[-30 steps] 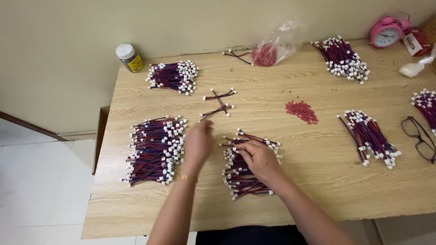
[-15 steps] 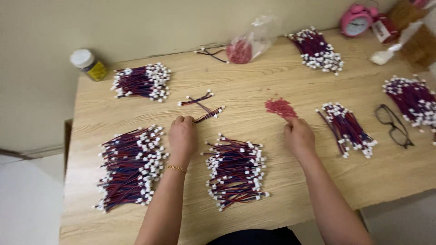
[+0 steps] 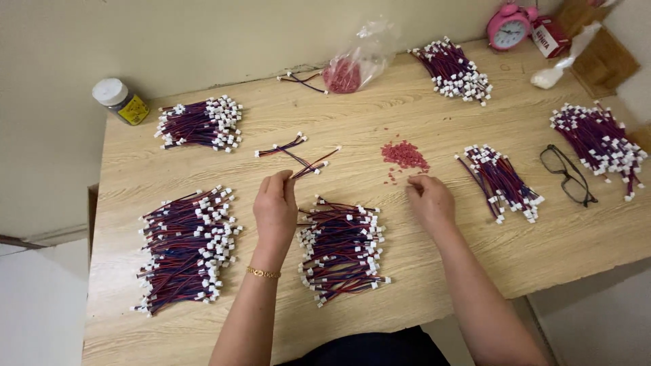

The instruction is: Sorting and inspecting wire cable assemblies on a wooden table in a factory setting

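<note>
Two hands — right fingers (image 3: 415, 184) curled, contents hidden

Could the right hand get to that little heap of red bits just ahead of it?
Probably yes: the right hand rests just short of the red bits, with only bare table between them.

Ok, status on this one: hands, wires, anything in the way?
Left hand pinching a loose wire. Right hand empty, beside the red bits. Wire bundle between the hands; nothing in the way.
</note>
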